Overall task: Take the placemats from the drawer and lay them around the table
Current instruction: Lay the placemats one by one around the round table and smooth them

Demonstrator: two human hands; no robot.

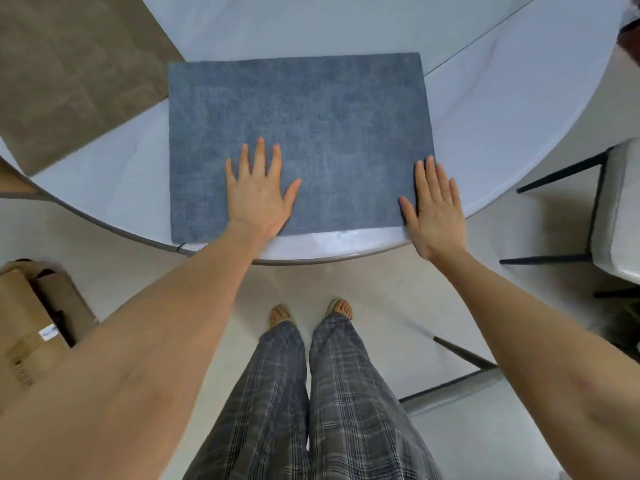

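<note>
Laying step: the blue placemat (298, 133) is pressed flat at the near edge of the table (502, 109) by the left hand (258, 195), fingers straight; the right hand (438, 209), likewise released, squares its right edge. A brown placemat (69, 74) lies alongside; another setting is judged next.

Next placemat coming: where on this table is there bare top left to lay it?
Bare white table runs right of the blue placemat, out to the rim by the chair, and beyond the mat's far edge. The left is crowded: only a thin wedge separates it from the brown placemat. Left hand and right hand cover the near side.
</note>
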